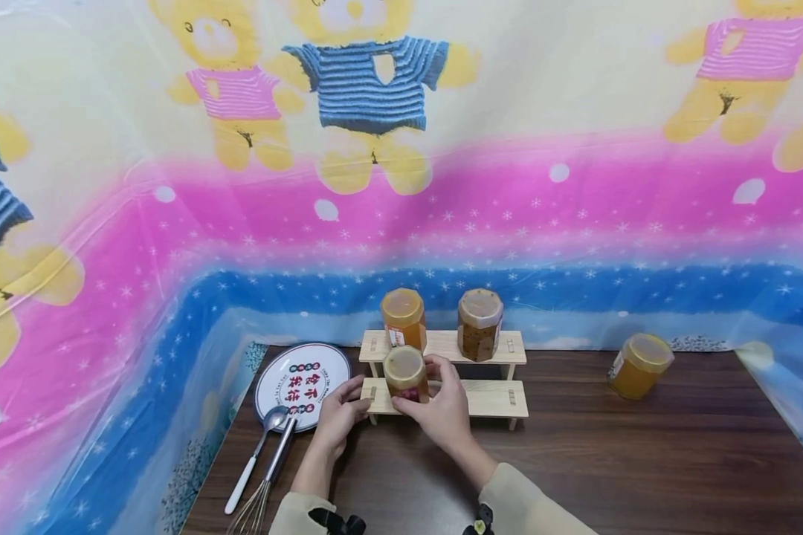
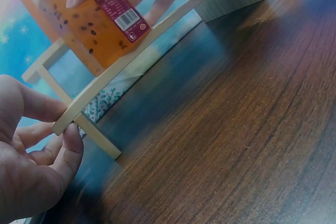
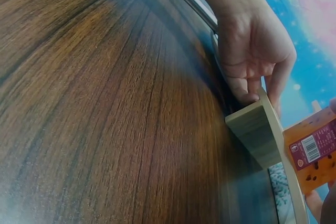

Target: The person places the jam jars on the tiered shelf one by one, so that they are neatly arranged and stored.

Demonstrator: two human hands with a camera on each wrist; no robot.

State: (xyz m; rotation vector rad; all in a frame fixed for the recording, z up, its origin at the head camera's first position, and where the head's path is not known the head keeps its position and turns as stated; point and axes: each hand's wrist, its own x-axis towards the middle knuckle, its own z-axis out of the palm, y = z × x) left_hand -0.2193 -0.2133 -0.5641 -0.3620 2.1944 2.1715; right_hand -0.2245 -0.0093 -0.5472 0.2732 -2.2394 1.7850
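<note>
Two hands (image 1: 444, 409) (image 1: 337, 420) | right grips jar (image 1: 404, 368) | left pinches lower shelf (image 1: 487, 398)

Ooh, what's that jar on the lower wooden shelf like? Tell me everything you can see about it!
The jar looks clear and flat-sided, glass or plastic, I can't tell which. Inside is something orange with dark specks like seeds. Its lid is on and looks pale yellow. A dark red label carries a white barcode; the writing is too small to read. The jar is upright, near the left end of the lower wooden shelf, its bottom against the board. The person's right-hand grip holds it.
</note>
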